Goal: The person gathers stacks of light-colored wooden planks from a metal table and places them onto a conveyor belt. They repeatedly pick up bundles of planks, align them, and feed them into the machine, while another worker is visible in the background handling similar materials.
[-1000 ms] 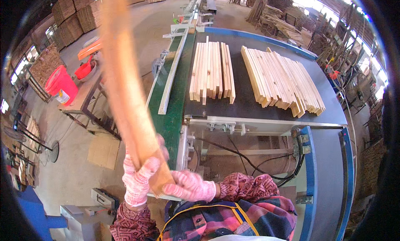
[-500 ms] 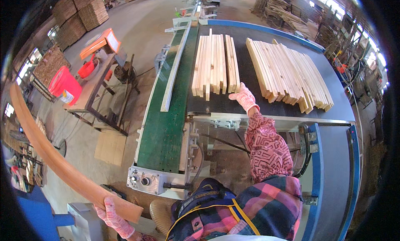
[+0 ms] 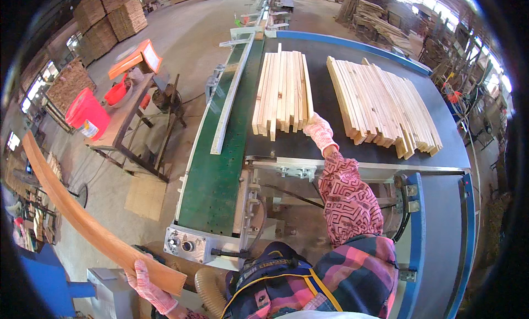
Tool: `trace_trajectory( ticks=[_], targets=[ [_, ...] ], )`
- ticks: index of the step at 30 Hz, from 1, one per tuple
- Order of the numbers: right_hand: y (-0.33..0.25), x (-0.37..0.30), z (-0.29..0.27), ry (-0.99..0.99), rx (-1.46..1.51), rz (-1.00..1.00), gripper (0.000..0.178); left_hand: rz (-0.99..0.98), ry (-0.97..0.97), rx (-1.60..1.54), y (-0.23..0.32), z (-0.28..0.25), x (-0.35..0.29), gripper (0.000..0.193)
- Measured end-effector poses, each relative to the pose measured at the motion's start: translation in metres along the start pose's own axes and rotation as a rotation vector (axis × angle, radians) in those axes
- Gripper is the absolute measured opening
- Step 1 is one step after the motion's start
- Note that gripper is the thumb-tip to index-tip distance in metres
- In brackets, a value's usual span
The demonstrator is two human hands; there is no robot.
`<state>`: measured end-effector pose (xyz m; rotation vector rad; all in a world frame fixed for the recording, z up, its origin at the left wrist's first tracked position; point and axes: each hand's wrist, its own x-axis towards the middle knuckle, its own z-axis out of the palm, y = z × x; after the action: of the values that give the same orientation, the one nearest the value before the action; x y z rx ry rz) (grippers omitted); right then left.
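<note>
My left hand [image 3: 147, 288], in a pink and white knit glove, is closed around the near end of a long reddish-brown wooden board [image 3: 99, 225]. This board slants away to the far left, and its near end has a toothed edge. My right hand [image 3: 320, 134], gloved alike, is at the near right corner of a bundle of pale wooden strips [image 3: 281, 93]. Its thumb and fingers are closed on the outermost strip, partly hidden. A wider group of pale strips [image 3: 386, 106] lies to the right, apart from the hand.
Both groups lie on a dark table [image 3: 330, 148] with a blue rim. Left of it runs a green conveyor belt [image 3: 212, 197] with a metal guide rail [image 3: 234, 98] and a control box [image 3: 184, 244]. A bench [image 3: 124, 118] carries a red bucket [image 3: 88, 114].
My right hand has pushed the outer strips leftward, closing the gap in the left bundle. My left hand still holds the board, which has shifted only slightly.
</note>
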<state>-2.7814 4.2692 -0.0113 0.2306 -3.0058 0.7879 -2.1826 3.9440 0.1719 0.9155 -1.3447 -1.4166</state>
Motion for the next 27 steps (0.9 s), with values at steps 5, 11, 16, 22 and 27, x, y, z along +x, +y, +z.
trace_trajectory(
  ticks=[5, 11, 16, 22, 27],
  targets=[
    [-0.033, -0.046, -0.044, -0.068, -0.001, 0.014, 0.060, -0.023, -0.015, -0.043, 0.006, 0.008, -0.006, 0.066],
    [-0.055, -0.106, -0.086, 0.071, 0.098, 0.099, 0.093, 0.006, 0.047, -0.068, 0.012, 0.002, -0.021, 0.068],
    [-0.024, -0.217, -0.028, 0.378, 1.169, -0.251, 0.054, -0.032, 0.043, -0.090, 0.009, -0.021, -0.026, 0.070],
    [-0.011, -0.394, 0.038, -0.151, 0.734, 0.229, 0.040, -0.065, 0.042, -0.115, -0.007, -0.044, 0.020, 0.069],
    [-0.023, -0.497, 0.070, -0.559, 0.273, 0.042, 0.040, -0.109, -0.093, -0.208, -0.035, -0.076, 0.097, 0.060]
  ],
)
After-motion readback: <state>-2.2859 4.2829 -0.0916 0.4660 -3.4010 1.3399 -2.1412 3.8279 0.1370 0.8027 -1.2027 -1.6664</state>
